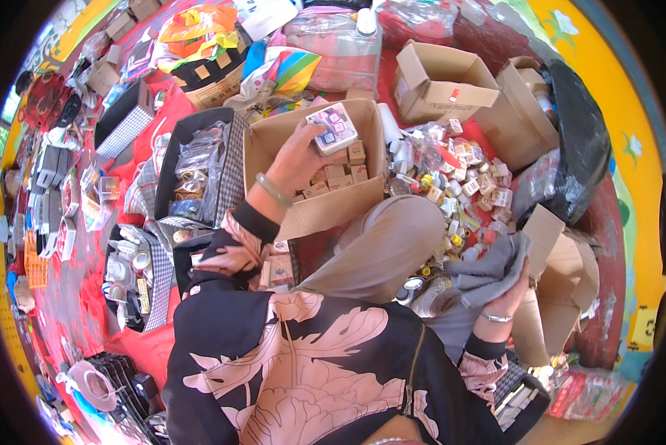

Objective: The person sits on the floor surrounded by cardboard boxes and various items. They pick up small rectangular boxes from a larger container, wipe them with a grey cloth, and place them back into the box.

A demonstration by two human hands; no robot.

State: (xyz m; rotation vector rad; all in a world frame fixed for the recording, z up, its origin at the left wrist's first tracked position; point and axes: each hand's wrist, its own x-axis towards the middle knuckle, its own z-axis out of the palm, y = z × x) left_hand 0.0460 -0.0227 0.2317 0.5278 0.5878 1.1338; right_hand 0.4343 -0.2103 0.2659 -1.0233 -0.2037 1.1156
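My left hand [297, 162] is closed on a small flat white box [334, 129] with dark and pink print. It holds this box above the far part of an open cardboard box [333, 213]. Inside that carton lie several small brown boxes [338, 180]. Off to the right, my right hand [508, 298] grips a crumpled grey cloth [489, 271], which hides most of its fingers. The cloth hangs beside my bent knee [399, 237], near an open carton [566, 285].
Small boxes and bottles [485, 178] are heaped right of the carton. A checked fabric bin [236, 141] with bagged items stands on its left. Beyond the heap are another open cardboard box [451, 111] and a black plastic bag [585, 133]. Another filled bin [158, 278] sits nearer left.
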